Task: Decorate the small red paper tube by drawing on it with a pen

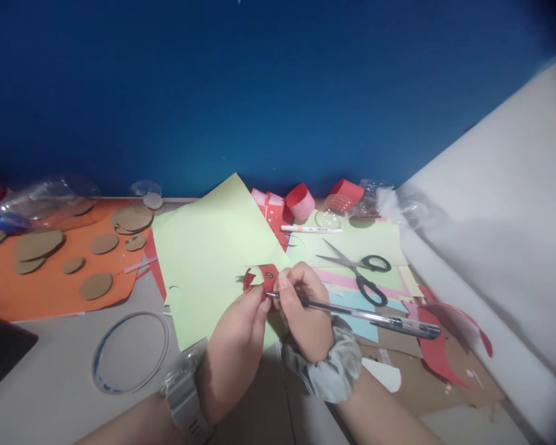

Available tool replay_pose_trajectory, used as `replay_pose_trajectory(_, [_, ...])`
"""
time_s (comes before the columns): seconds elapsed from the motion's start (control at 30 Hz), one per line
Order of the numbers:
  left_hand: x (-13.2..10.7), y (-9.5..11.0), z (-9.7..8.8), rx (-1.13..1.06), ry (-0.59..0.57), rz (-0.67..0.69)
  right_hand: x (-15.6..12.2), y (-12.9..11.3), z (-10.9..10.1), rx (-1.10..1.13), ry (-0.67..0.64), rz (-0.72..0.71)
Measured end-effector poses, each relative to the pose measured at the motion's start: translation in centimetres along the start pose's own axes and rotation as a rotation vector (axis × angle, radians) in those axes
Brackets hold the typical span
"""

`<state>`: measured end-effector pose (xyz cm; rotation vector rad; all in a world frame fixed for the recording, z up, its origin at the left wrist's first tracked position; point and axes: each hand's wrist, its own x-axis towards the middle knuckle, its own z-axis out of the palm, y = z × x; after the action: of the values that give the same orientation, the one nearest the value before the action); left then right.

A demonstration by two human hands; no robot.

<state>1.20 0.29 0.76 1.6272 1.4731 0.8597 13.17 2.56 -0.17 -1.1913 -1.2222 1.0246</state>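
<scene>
My right hand (308, 309) grips a clear-barrelled pen (375, 318) with a black end, its tip pointing left at a small red paper cutout (269, 275). Dark marks show on the red piece, and its left side has a curved, jagged outline. Closed on the lower edge of that cutout, my left hand (241, 327) pinches it between thumb and fingers. Beneath both hands spreads a light green paper sheet (213, 241). Part of the cutout is hidden behind my fingers.
Scissors (359, 269) with black handles lie open on coloured papers at right, below a white marker (310, 229). Cardboard discs (104, 243) rest on orange paper (125, 272) at left, near a clear ring (95, 364). A blue wall (278, 99) stands behind.
</scene>
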Motion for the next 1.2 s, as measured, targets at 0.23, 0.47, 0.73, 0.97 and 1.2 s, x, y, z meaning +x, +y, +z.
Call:
replay_pose_trajectory(0.23, [0.04, 0.23, -0.2, -0.014, -0.066, -0.066, 0.02, 0.01, -0.02, -0.028, -0.042, -0.011])
replay_pose_trajectory(0.47, [0.04, 0.09, -0.19, -0.006, -0.048, -0.048, -0.01, -0.06, -0.01, -0.04, -0.025, -0.018])
replay_pose_trajectory(0.73, [-0.02, 0.18, -0.1, 0.003, -0.003, -0.032, 0.01, -0.21, 0.2, 0.023, 0.035, 0.042])
replay_pose_trajectory(0.97, [-0.08, -0.11, -0.14, 0.021, -0.066, -0.073, 0.07, -0.06, -0.04, -0.015, -0.039, 0.015])
replay_pose_trajectory(1.2, [0.01, 0.3, -0.31, -0.042, -0.098, -0.115, 0.07, -0.08, -0.12, -0.036, -0.056, -0.012])
